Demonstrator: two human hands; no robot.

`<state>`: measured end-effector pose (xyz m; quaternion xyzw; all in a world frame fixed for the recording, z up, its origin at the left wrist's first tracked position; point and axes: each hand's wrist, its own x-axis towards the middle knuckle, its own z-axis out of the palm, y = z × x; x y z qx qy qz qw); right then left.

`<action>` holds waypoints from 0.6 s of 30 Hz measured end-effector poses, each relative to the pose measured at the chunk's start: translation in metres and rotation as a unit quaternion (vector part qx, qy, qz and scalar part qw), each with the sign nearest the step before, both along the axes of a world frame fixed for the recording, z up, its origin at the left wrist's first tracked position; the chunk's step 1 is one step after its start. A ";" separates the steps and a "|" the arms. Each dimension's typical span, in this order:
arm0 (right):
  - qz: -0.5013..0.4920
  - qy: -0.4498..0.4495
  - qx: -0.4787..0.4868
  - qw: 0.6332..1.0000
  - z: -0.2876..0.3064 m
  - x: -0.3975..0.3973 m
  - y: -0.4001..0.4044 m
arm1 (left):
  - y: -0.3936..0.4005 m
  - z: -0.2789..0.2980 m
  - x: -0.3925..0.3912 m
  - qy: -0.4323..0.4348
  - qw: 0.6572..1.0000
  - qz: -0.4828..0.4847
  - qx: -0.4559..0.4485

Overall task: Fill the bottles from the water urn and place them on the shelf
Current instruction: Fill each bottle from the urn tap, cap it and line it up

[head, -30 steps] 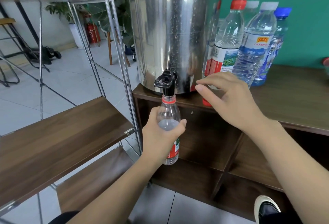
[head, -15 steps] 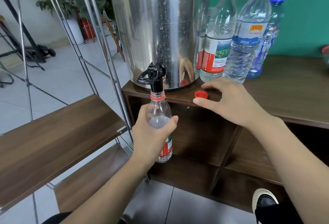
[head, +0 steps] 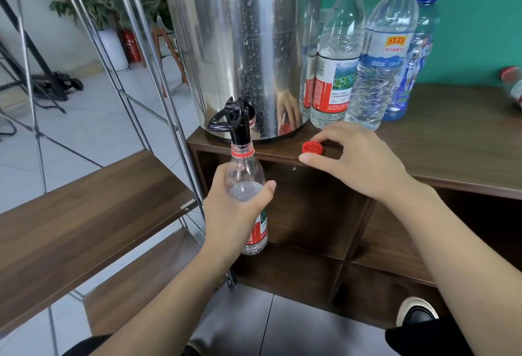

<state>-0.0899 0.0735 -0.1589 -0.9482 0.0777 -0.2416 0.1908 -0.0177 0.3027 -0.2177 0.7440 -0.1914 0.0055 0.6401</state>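
My left hand [head: 231,214] grips a clear bottle with a red label [head: 245,169] and holds its open neck right under the black tap [head: 234,121] of the steel water urn [head: 240,44]. A little water shows inside the bottle. The bottle's red cap [head: 311,147] lies on the wooden counter [head: 437,143] near the front edge. My right hand [head: 358,163] hovers by it, index finger arched over the cap and thumb just clear of it. The wooden shelf board [head: 84,214] of a metal rack is to the left.
Several capped bottles stand right of the urn: a red-capped one [head: 336,59], a white-capped one [head: 381,67] and a blue one [head: 418,53]. Another bottle [head: 512,84] lies at the far right edge. The rack's steel poles [head: 158,73] rise beside the urn. My shoe [head: 415,313] is below.
My right hand set the red cap down on the counter and eased its fingers off it. The left hand kept the bottle under the tap. The view shifted slightly downward.
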 end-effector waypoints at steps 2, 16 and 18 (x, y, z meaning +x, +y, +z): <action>0.002 0.000 0.000 1.000 0.001 0.001 0.000 | -0.001 -0.001 0.001 -0.002 1.000 0.002 -0.003; -0.011 0.008 -0.018 1.000 0.001 0.000 0.002 | -0.002 -0.004 0.005 -0.018 1.000 0.005 -0.008; -0.012 0.010 -0.020 1.000 0.002 -0.001 0.003 | -0.003 -0.006 0.005 -0.020 1.000 0.006 -0.010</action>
